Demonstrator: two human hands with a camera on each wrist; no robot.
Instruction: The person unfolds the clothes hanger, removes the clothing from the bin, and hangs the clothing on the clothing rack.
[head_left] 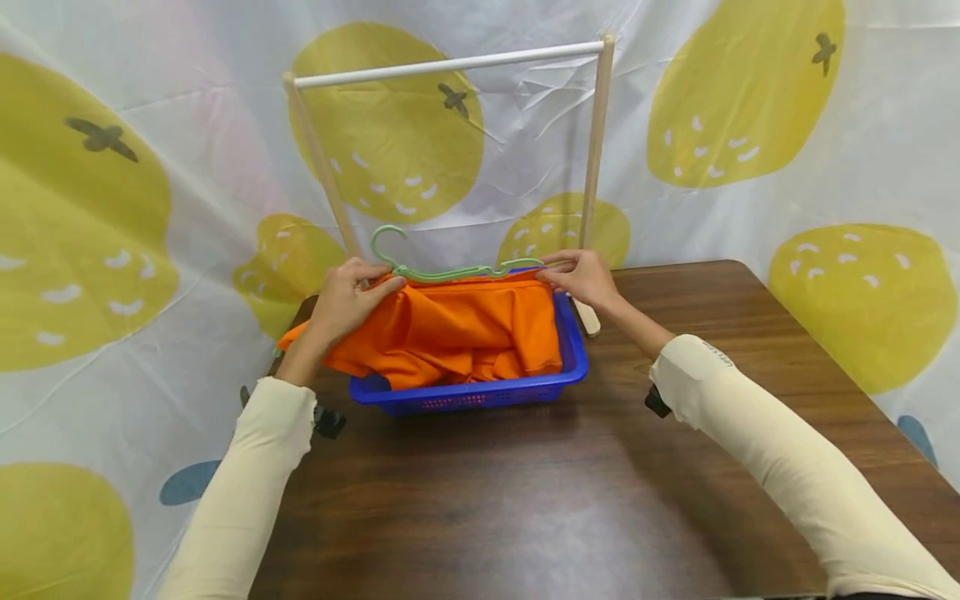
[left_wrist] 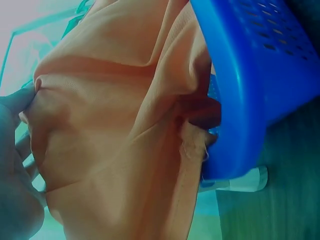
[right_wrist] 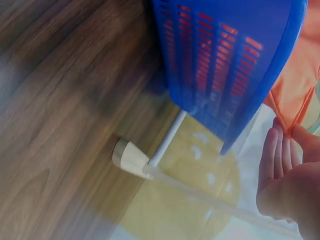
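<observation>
1. Left hand [head_left: 343,302] and right hand [head_left: 583,278]: fingers [right_wrist: 270,155] pinching the orange cloth [head_left: 480,325], which lies partly in the blue basket [head_left: 517,393].
2. Likely fault: a loosened pinch could let the thin, hooked green hanger [head_left: 442,276] slide out (smooth plastic, apparently).
3. Soft, creased cloth; rigid, perforated basket; wood-grained tabletop [head_left: 540,500].

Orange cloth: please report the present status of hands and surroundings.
Left hand and right hand pinching orange cloth. Cloth over blue basket, green hanger at cloth's upper edge. Rack mostly behind basket; no obstruction seen.

Hanger [head_left: 444,276] partly hidden, basket [right_wrist: 230,65] cut off in wrist views
</observation>
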